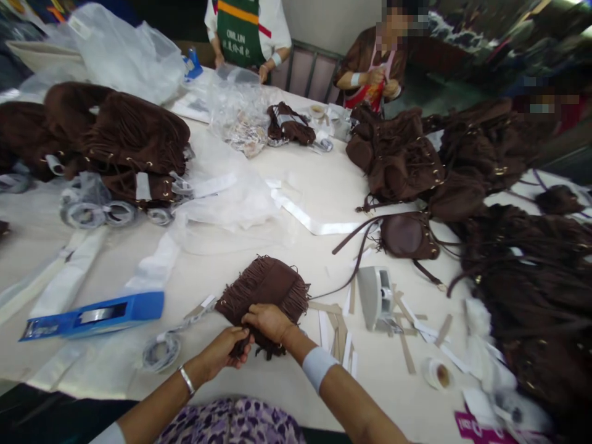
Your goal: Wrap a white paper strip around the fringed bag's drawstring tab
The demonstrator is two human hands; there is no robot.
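Note:
A dark brown fringed bag (pixel 272 280) lies on the white table in front of me. My left hand (pixel 226 353), with a silver bracelet at the wrist, is closed around a dark brown piece at the bag's near edge. My right hand (pixel 269 322) rests on the bag's near side, fingers bent and gripping its material. What exactly lies under the right fingers is hidden. Just left of the bag, a plastic-wrapped coil (pixel 161 351) joins it by a wrapped chain-like strip.
A blue tape dispenser (pixel 102 314) lies at left, a grey one (pixel 377 296) at right among paper strips. Brown bags are heaped at left (pixel 134 129) and right (pixel 407 154). A tape roll (pixel 436 374) sits near the front edge. Two people stand across the table.

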